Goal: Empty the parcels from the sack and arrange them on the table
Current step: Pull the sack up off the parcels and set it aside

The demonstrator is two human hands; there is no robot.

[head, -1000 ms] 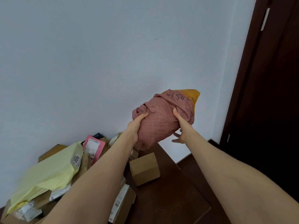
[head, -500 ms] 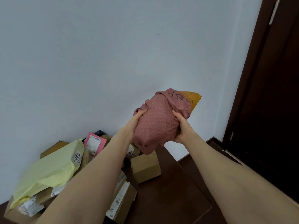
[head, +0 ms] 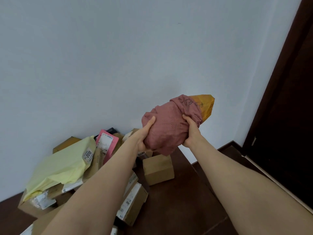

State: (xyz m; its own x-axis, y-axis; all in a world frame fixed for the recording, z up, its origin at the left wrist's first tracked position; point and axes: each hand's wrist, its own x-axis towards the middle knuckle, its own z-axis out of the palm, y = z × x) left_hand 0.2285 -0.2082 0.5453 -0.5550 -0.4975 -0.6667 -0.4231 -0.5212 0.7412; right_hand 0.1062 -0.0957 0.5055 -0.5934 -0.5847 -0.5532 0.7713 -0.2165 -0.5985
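Two bare forearms reach up from the bottom edge of the frame toward its centre right. Beneath them, in the lower part of the frame, the dark brown counter (head: pixel 177 206) carries a heap of parcels: a labelled cardboard box (head: pixel 133 203) at bottom centre, a plain small brown box (head: pixel 158 169) standing apart just right of the left forearm, and, toward the lower left, a pale yellow mailer bag (head: pixel 62 165) lying over other boxes, with a pink mailer (head: pixel 107 145) leaning up behind it.

Above the small brown box, held clear of the counter, is the sack (head: pixel 167 128), a bunched dusty-pink woven bundle. The left hand (head: pixel 144 136) is closed round its left side, thumb pressed on top; the right hand (head: pixel 190 131) is clamped on its right side. An orange-yellow parcel (head: pixel 205 106) pokes out of the sack's upper right end.

Behind everything is a pale wall (head: pixel 118 56), and a dark door (head: pixel 288 116) fills the right edge.
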